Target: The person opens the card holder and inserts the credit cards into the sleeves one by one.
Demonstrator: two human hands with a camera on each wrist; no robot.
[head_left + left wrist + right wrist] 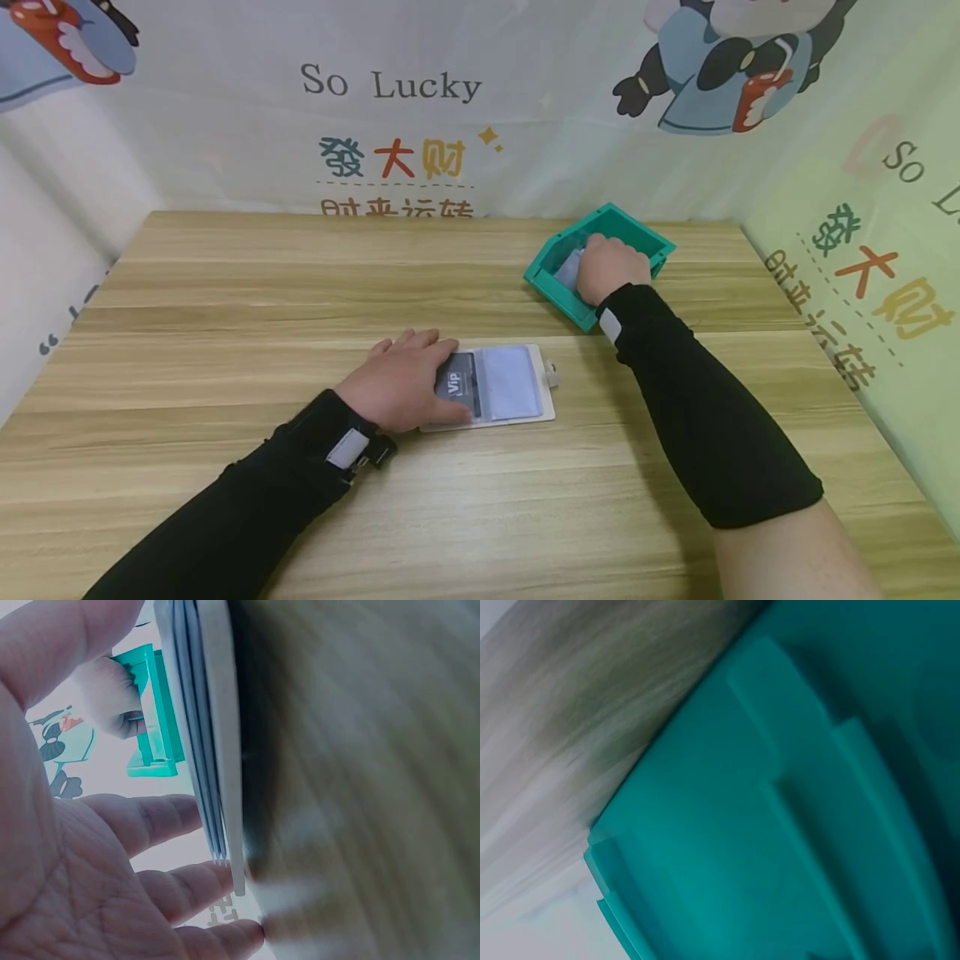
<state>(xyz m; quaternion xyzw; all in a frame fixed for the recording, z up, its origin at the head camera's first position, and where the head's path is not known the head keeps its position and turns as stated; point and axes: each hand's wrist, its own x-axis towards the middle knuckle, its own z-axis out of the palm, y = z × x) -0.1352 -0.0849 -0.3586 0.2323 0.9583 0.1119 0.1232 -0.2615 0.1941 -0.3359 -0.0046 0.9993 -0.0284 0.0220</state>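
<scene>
A card holder [511,382] lies on the table, with a dark card marked "Vip" [454,383] in its left side and a pale sleeve on its right. My left hand [401,379] rests over its left end, thumb across the lower part and index finger at the far edge. The left wrist view shows the holder's layered edge [206,735] beside fairly straight fingers [161,825]. My right hand [613,268] reaches into a teal bin [557,293], its knuckles bent. Beside it in the bin is a pale bluish piece [570,268]; the right fingertips are hidden.
The bin stands near the back right of the wooden table [225,333], and its outer wall [682,847] fills much of the right wrist view. A metal clip [552,373] sticks out from the holder's right end. Printed cloth [540,158] hangs behind the table.
</scene>
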